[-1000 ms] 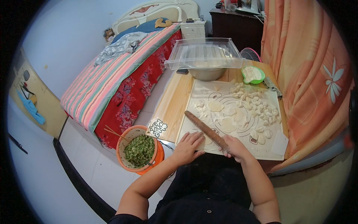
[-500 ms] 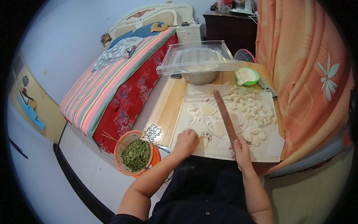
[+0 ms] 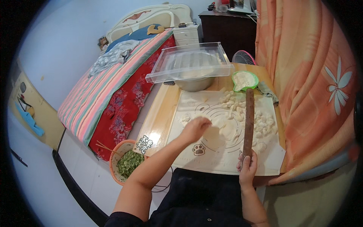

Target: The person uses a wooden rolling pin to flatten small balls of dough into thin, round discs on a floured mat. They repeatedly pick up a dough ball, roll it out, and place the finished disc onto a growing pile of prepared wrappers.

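Over the mat's [image 3: 223, 162] right side, the right hand [image 3: 247, 166] grips the rolling pin's [image 3: 248, 121] near end, its long axis pointing away, while the left hand [image 3: 196, 128], fingers curled, contents unclear, is nearer the mat's central dough rounds [image 3: 228, 131].

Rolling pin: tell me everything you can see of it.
The rolling pin is a long, slim brown rod, apparently wood, with no separate handles visible. The right hand grips its near end. It points away from the person, over the pale mat, its far end appearing beside the green bowl. Whether it touches the mat, I can't tell.
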### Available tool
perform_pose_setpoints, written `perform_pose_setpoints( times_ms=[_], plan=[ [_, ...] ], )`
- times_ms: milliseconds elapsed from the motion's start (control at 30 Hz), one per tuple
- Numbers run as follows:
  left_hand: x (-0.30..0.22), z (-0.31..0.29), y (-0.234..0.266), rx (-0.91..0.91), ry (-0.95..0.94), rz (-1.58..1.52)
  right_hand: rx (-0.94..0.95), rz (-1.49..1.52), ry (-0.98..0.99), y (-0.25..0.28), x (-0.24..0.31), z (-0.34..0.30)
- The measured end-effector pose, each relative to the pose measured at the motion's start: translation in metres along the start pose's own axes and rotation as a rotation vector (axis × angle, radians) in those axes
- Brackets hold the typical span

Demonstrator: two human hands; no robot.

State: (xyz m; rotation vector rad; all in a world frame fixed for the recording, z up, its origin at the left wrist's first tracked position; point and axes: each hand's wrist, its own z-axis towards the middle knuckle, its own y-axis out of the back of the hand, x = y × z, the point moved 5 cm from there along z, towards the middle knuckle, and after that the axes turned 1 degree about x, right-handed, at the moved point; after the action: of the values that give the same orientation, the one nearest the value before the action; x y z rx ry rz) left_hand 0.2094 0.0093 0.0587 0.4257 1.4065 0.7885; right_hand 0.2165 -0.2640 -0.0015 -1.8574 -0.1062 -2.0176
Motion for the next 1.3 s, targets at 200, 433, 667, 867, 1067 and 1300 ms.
perform_pose_setpoints(
  times_ms=[200,433,667,867,1067,1300],
  plan=[
    [0.016,0.074,-0.044,-0.148,-0.327,0.283,0.008,0.04,-0.038,-0.003,0.003,0.001],
    [0.002,0.098,-0.086,-0.131,-0.043,0.581,0.045,0.052,-0.032,-0.002,-0.005,0.0],
    [-0.049,0.046,-0.052,-0.053,-0.231,0.293,-0.01,0.019,-0.024,-0.002,-0.003,0.002],
    [-0.052,-0.067,-0.091,0.119,-0.618,0.34,-0.071,-0.002,-0.017,-0.008,-0.003,0.001],
    [-0.012,-0.091,-0.062,0.114,-0.626,0.201,-0.088,-0.025,0.039,-0.004,-0.005,0.003],
    [0.03,-0.109,-0.015,-0.106,-0.358,0.266,-0.11,-0.087,0.034,-0.009,-0.008,0.006]
  ],
)
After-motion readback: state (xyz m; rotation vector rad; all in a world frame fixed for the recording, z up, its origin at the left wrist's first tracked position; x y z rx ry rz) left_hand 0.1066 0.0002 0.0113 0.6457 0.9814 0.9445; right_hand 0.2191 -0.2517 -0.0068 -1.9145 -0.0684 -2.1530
